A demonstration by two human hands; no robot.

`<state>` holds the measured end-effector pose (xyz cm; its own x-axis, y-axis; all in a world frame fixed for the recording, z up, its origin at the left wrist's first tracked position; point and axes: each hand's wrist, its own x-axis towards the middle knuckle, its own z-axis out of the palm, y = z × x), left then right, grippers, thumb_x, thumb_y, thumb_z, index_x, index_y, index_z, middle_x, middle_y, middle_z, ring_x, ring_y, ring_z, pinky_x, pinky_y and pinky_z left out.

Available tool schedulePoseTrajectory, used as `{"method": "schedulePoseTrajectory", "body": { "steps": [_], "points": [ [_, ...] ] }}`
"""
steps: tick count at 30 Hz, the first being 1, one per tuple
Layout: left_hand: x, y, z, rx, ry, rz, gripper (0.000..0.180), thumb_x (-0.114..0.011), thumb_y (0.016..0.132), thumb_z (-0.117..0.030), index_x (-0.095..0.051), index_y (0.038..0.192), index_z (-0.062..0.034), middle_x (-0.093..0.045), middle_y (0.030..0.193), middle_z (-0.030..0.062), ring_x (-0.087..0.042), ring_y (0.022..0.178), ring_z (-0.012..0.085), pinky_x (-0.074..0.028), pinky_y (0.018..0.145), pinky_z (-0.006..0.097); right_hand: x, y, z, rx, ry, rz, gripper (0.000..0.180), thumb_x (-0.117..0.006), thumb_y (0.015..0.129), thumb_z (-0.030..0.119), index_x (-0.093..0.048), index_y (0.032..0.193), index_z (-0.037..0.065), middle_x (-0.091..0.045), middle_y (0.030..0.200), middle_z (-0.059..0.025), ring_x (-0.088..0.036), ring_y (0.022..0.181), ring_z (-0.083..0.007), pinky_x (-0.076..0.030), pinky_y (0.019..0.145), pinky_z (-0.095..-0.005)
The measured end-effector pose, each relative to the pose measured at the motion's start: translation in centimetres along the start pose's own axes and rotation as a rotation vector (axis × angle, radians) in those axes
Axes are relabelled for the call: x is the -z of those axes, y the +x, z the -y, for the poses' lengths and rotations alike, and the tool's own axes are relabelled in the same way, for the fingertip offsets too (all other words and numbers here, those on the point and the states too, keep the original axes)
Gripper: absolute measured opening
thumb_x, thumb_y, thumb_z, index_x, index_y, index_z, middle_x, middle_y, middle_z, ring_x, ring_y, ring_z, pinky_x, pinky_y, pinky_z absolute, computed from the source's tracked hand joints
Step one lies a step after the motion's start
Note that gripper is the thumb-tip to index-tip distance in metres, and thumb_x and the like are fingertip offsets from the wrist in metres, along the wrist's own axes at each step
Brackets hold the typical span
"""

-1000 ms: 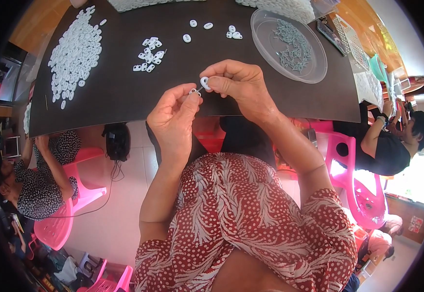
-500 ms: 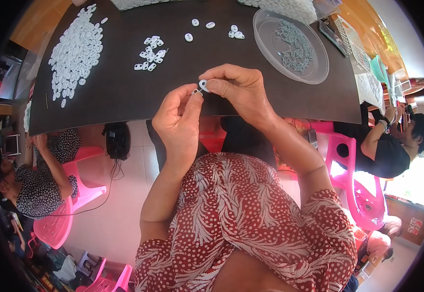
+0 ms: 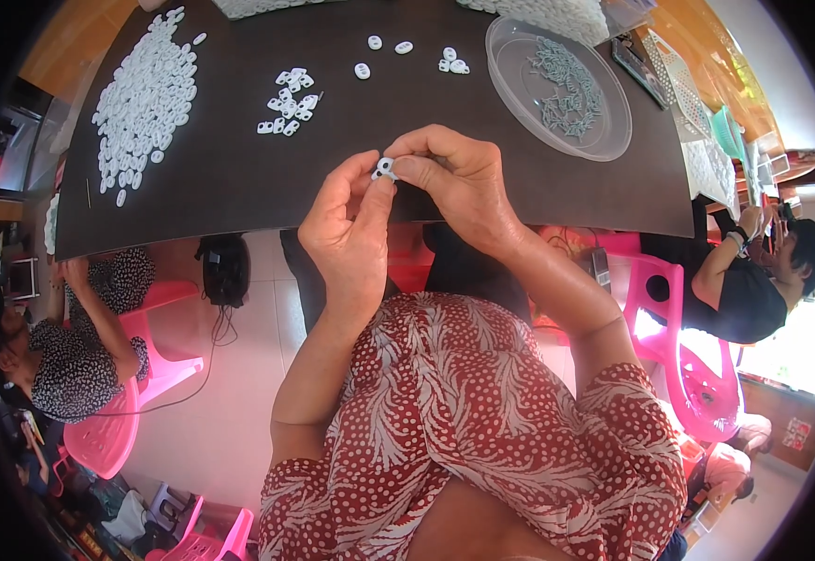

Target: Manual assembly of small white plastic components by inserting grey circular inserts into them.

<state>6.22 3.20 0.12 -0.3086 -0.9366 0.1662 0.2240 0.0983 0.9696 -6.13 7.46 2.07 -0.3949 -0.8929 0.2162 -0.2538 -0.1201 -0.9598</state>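
Note:
Over the near part of the dark table, my left hand [image 3: 347,220] and my right hand [image 3: 454,182] meet, both closed in a pinch. Between their fingertips are small white plastic pieces [image 3: 384,168] with dark holes, pressed against each other; the fingers partly cover them. Beyond my hands lies a cluster of similar white pieces [image 3: 288,103], some joined together. A few single white oval pieces [image 3: 363,71] lie farther off, and a small group [image 3: 454,62] sits to their right.
A large heap of white pieces [image 3: 150,93] covers the table's left side. At the right stands a round clear tray [image 3: 624,140] holding small grey metal pins [image 3: 566,89]. A phone-like dark object [image 3: 641,70] lies beside it. Other people sit left [image 3: 80,365] and right [image 3: 753,280] near pink chairs [image 3: 669,309].
The white pieces in my fingers have come together, and the thin grey pin seen between them earlier no longer shows. My left hand has shifted slightly toward the right one.

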Motion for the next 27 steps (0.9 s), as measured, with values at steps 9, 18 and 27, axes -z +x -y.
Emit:
{"method": "schedulePoseTrajectory", "body": {
  "steps": [9,18,27],
  "points": [
    [0.04,0.01,-0.15,0.122,-0.167,0.015,0.023,-0.063,0.086,-0.003,-0.062,0.108,0.0038,-0.063,0.083,0.0038,-0.058,0.070,0.0069,-0.045,0.058,0.019,0.30,-0.04,0.06,0.114,-0.152,0.057,0.012,-0.059,0.084,-0.002,-0.066,0.094,-0.001,-0.063,0.084,-0.0054,-0.057,0.079,-0.0103,-0.047,0.072,-0.0246],
    [0.16,0.31,-0.07,0.121,-0.290,0.012,0.021,-0.061,0.086,-0.001,-0.062,0.106,0.0057,-0.064,0.084,0.0069,-0.057,0.066,0.0093,-0.047,0.057,0.020,0.19,-0.56,0.61,0.139,-0.245,0.096,0.024,-0.065,0.077,-0.001,-0.065,0.101,0.001,-0.059,0.085,-0.0043,-0.052,0.073,-0.0111,-0.044,0.063,-0.0233],
    [-0.12,0.03,-0.51,0.161,-0.377,-0.024,0.019,-0.060,0.088,-0.003,-0.063,0.103,0.0071,-0.064,0.082,0.0086,-0.057,0.064,0.0112,-0.049,0.058,0.022,-0.49,-0.40,-0.39,0.483,-0.364,-0.061,0.024,-0.067,0.070,0.002,-0.065,0.094,-0.001,-0.060,0.080,-0.0089,-0.053,0.073,-0.0232,-0.045,0.063,-0.0329]
  ]
}}
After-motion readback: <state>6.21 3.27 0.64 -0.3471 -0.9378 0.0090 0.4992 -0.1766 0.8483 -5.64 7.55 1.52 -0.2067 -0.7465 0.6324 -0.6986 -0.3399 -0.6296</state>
